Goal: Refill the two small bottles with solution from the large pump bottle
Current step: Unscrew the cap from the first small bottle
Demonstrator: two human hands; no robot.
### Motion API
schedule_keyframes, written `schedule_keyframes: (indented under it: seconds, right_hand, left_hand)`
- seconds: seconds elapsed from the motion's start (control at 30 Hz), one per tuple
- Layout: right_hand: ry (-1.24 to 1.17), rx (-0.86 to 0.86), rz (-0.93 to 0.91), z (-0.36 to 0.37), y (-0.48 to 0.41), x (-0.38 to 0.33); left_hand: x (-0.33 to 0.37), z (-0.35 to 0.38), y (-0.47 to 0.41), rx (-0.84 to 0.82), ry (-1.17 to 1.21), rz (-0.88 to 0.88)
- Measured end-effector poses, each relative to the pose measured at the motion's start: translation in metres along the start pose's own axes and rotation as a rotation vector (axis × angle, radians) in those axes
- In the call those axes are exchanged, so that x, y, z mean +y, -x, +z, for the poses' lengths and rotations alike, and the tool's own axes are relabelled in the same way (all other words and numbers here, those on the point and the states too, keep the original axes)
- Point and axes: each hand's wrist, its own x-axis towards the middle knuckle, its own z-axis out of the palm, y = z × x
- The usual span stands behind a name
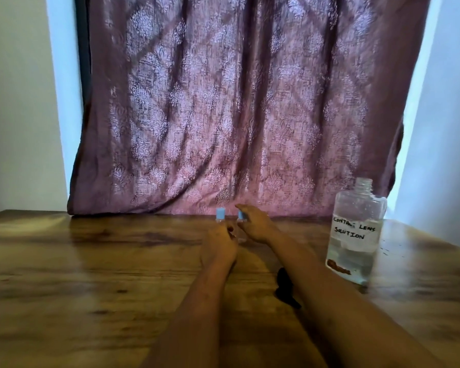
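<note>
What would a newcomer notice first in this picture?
First, the large clear bottle at the right of the wooden table, hand-labelled "Contact Lens Solution", its neck open. Then the left hand and right hand, at two small blue-capped bottles at the table's far middle, before a purple patterned curtain.

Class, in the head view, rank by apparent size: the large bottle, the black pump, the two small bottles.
1. large bottle
2. black pump, though it lies nearer the camera
3. left small bottle and right small bottle look alike; no ranking.
</note>
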Motion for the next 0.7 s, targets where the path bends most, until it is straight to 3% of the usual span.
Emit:
schedule_keyframes:
  seconds: [0.13, 0.5, 0.7]
  right_hand:
    - [-0.120, 0.156, -0.037, -0.004, 0.001, -0.004]
    - [-0.185, 0.168, -0.089, -0.028, 0.046, -0.011]
    - [-0.220, 0.194, -0.004, -0.033, 0.067, -0.006]
  left_hand:
    - [0.003, -0.002, 0.000, -0.018, 0.001, 0.022]
    - [0.020, -0.002, 0.012, -0.106, 0.147, 0.087]
    - [0.021, 0.000, 0.021, -0.209, 0.310, 0.091]
